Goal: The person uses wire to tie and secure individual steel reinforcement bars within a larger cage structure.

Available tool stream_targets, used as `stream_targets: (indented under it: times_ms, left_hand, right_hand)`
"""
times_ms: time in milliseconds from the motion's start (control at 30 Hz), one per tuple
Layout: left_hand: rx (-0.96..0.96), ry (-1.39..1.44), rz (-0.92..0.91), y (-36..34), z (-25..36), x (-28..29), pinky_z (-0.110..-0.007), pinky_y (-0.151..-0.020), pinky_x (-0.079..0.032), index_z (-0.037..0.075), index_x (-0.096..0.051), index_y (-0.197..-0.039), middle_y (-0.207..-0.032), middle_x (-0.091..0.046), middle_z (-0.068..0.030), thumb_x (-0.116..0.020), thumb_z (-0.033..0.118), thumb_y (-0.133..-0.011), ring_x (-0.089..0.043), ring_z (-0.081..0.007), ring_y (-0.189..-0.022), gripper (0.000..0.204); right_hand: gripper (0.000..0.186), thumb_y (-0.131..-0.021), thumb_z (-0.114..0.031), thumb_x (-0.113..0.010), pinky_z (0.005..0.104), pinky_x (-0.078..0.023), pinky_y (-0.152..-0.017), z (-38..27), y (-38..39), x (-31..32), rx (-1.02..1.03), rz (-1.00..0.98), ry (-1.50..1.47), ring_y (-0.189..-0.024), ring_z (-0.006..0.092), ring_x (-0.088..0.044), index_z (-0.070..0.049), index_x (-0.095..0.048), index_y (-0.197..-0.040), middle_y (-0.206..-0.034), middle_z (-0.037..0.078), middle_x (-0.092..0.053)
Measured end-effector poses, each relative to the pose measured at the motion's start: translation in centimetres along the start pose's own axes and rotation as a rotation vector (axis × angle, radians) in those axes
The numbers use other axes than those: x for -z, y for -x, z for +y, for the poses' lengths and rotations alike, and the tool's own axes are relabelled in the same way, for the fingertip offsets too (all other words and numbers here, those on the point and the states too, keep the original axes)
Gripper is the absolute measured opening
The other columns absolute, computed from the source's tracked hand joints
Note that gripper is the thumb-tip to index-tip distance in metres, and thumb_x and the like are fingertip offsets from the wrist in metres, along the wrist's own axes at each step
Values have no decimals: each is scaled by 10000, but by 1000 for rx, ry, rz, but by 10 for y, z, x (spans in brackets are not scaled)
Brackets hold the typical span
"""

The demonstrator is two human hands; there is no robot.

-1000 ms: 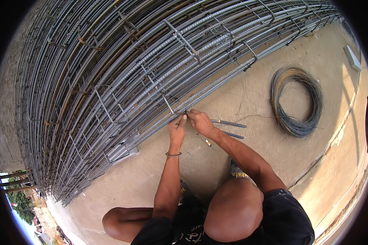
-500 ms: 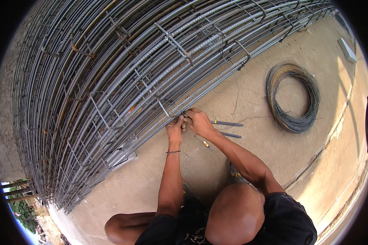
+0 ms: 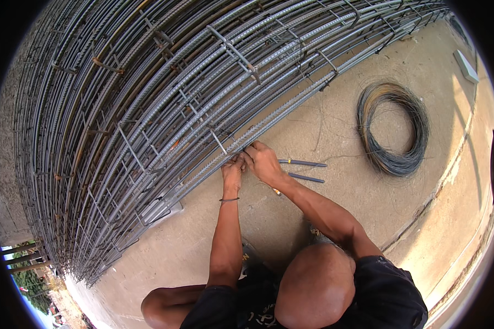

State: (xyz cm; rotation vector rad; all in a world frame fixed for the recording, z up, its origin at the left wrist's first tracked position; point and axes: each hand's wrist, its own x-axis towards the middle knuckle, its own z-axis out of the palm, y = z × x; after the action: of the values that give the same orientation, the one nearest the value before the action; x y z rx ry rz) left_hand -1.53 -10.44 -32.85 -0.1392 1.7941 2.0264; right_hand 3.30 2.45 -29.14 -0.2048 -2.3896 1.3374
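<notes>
My left hand (image 3: 232,170) is closed at the lowest ridged steel bar (image 3: 282,109) of the stacked reinforcement cages, fingertips pinched on something too small to make out, perhaps wire. Just right of it, touching or nearly touching, my right hand (image 3: 263,164) bends its fingers in a pinch at the same bar; what they grip is hidden. Beside my right hand lies a hand tool (image 3: 307,163) with two dark handles and a yellow band, its head covered by the hand. A small orange-and-white item (image 3: 276,191) on the floor peeks out beside my right forearm.
Long bundled rebar cages (image 3: 148,82) fill the upper left along a rough wall. A large coil of thin wire (image 3: 395,92) lies at the right on the concrete floor (image 3: 346,203), loose strands trailing from it. A pale slab (image 3: 465,67) lies farther right. My bent knee (image 3: 153,304) is at lower left.
Both hands stay at the same bar, with small finger movements; my right hand has shifted slightly up and left. The whole view has shifted slightly, moving the scene up and left.
</notes>
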Motion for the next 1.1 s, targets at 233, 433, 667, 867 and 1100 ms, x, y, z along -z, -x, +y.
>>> stream_targets:
  times_ms: [233,433,667,867,1100]
  left_hand:
    - [-72,-134,172,7,13,6,-231,-509,-323,17,-653,-1004,-793,-608,5,-642,58,-911,-446,-73,-587,102]
    - [-148,-141,256,42,13,-15,-230,-579,-397,-15,-705,-1041,-929,-677,-53,-670,73,-899,-549,-93,-720,171]
    - [-365,-532,250,59,18,-32,-287,-807,-466,-11,-666,-1193,-988,-659,-65,-666,69,-887,-581,-168,-852,316]
    - [-279,-297,183,51,18,-20,-259,-707,-443,5,-676,-1181,-982,-664,-57,-670,113,-904,-562,-138,-794,297]
    - [-86,-35,-51,16,8,2,-261,-620,-418,-7,-658,-1141,-906,-662,-34,-692,153,-904,-540,-93,-742,288]
  right_hand:
    - [220,-758,-43,-563,415,-533,-702,18,-2,8,409,-150,241,-896,328,-583,22,-579,-967,-901,180,-549]
    - [209,-708,-12,-617,401,-535,-682,21,-3,-9,357,46,66,-809,326,-617,0,-619,-917,-884,144,-587]
    - [136,-780,-53,-673,402,-520,-641,22,-6,-17,22,-11,-267,-737,348,-653,12,-694,-898,-837,151,-657]
    - [168,-845,-122,-662,406,-509,-661,18,-9,-1,-226,-147,-331,-763,353,-673,19,-697,-930,-861,199,-683]
    - [208,-858,-136,-669,418,-501,-627,5,12,21,-228,-227,-194,-715,342,-660,6,-684,-1009,-793,211,-669]
